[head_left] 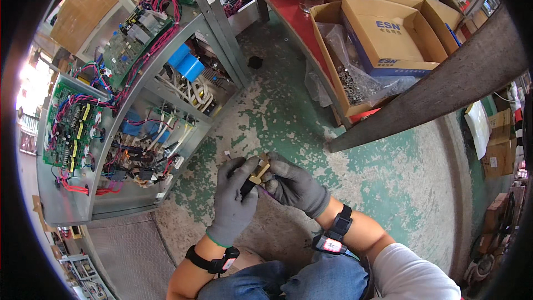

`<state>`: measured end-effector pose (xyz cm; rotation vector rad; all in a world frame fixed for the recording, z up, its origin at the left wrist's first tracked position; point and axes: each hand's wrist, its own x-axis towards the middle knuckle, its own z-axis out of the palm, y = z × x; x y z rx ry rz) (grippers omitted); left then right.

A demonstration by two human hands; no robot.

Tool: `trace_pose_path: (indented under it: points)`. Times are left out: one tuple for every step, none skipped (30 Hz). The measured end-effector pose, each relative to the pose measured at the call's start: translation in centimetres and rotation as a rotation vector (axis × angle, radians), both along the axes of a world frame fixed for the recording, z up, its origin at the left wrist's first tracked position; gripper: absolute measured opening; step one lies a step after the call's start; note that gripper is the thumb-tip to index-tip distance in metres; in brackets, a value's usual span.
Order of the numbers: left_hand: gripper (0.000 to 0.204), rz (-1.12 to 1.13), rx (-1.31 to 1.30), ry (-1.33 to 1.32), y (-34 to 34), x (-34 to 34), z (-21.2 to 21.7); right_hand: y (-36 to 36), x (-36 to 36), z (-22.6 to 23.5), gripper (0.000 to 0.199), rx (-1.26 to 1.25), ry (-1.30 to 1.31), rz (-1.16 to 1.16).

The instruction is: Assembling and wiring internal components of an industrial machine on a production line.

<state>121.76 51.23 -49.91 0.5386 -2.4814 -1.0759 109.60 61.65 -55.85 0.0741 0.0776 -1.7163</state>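
Note:
Both of my grey-gloved hands meet over the floor, in front of my knees. My left hand (235, 194) is closed, with thumb and fingers around a small brass-coloured metal part (259, 171) with angled ends. A black piece (248, 187) shows below it, against the left fingers. My right hand (295, 187) is closed too, its fingertips bent against the right side of the same part. A thin purple wire (267, 192) runs beneath the right fingers. A small white tip (227, 154) sticks out beyond the left fingers. The fingers hide most of what is held.
To the left stands an opened metal cabinet (129, 97) with green circuit boards (71, 128), blue components (186, 63) and bundled wires. At the upper right, a red-topped bench (286, 1) carries cardboard boxes (400, 36) and loose metal hardware (353, 84). A thick metal beam (427, 92) slants across the right.

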Motion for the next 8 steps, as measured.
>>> trace_pose_path:
  points:
    - [0.057, 0.01, 0.106, 0.038, 0.0, 0.1, -0.5, -0.1, 0.0, 0.1, 0.026, -0.01, 0.024, -0.004]
    - [0.057, 0.013, 0.103, 0.037, 0.0, 0.3, -0.9, -0.2, 0.1, 0.4, 0.026, -0.013, 0.024, 0.0]
    - [0.056, 0.026, 0.154, 0.035, -0.1, 0.5, -1.1, -0.2, 0.2, 0.8, 0.026, 0.058, 0.052, -0.019]
    - [0.055, 0.039, 0.204, 0.033, -0.1, 0.7, -1.2, -0.3, 0.4, 1.0, 0.025, 0.127, 0.081, -0.038]
    - [0.055, 0.039, 0.204, 0.034, -0.1, 0.6, -1.2, -0.3, 0.3, 0.5, 0.025, 0.127, 0.082, -0.039]
    - [0.054, 0.048, 0.205, 0.031, 0.0, 0.4, -1.2, -0.4, 0.1, -0.5, 0.021, 0.074, 0.086, -0.033]
    - [0.054, 0.056, 0.207, 0.029, 0.1, 0.3, -1.2, -0.4, 0.0, -1.1, 0.017, 0.021, 0.089, -0.028]
    - [0.054, 0.056, 0.207, 0.028, 0.0, 0.3, -1.2, -0.2, 0.0, -1.4, 0.02, 0.0, 0.057, -0.03]
